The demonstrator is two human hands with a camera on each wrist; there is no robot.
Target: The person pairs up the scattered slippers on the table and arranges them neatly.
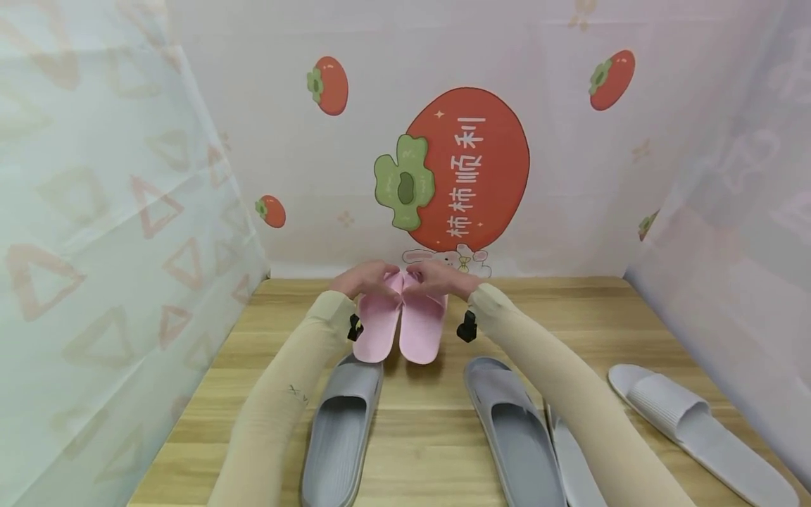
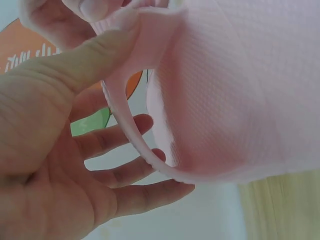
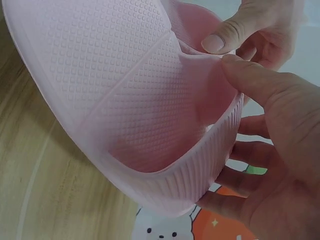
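Observation:
Two pink slippers [image 1: 376,331] [image 1: 421,331] are held side by side, raised at the toe end, near the back of the wooden surface. My left hand [image 1: 367,278] grips the left one by its strap; in the left wrist view, the thumb lies on the strap [image 2: 145,37] and the other fingers bend behind it. On the right slipper's ribbed strap [image 3: 212,145], my right hand [image 3: 280,150] pinches with thumb on one side and fingers on the other. The two thumbs are close together at the inner edges. Whether the heels touch the surface I cannot tell.
A dark grey slipper [image 1: 336,440] lies below the left pink one, and another [image 1: 522,451] lies to the right. One light grey slipper [image 1: 576,465] is partly under my right sleeve; its like [image 1: 703,436] lies far right. Printed cloth walls [image 1: 570,211] enclose the wooden surface [image 1: 418,436].

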